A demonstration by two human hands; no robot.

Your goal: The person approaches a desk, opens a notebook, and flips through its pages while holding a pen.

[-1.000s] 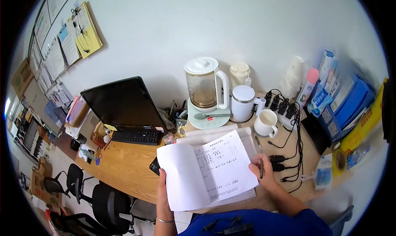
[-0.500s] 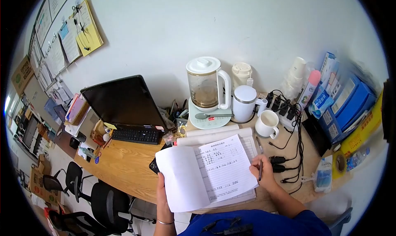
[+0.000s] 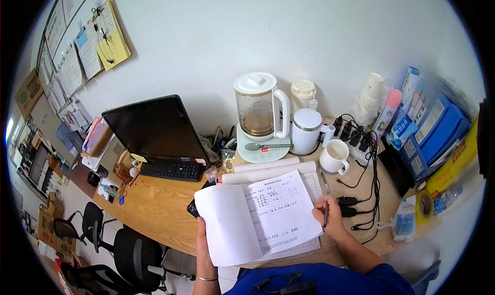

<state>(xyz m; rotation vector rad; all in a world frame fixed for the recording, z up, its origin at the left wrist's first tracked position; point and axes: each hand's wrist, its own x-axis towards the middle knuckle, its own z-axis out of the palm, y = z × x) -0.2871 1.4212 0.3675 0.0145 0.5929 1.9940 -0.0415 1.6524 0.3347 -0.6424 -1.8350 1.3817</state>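
Note:
An open paper booklet (image 3: 281, 212) lies in front of me on a stack of other papers, its right page bearing printed lines and handwriting. Its left page is blank and curves upward. My left hand (image 3: 202, 243) is closed on the left edge of the booklet, with the thumb on top and the other fingers hidden beneath. In my right hand (image 3: 332, 220) is a dark pen (image 3: 326, 214), gripped between closed fingers. That hand rests at the right edge of the written page. Another pen (image 3: 324, 182) lies above it, beside the papers.
Behind the booklet stand a glass kettle (image 3: 256, 112) on its base, a white lidded mug (image 3: 306, 132) and a white cup (image 3: 334, 157). Black cables (image 3: 372, 192) trail on the right, near blue file boxes (image 3: 438, 132). A monitor (image 3: 154, 130) and keyboard (image 3: 171, 169) occupy the left.

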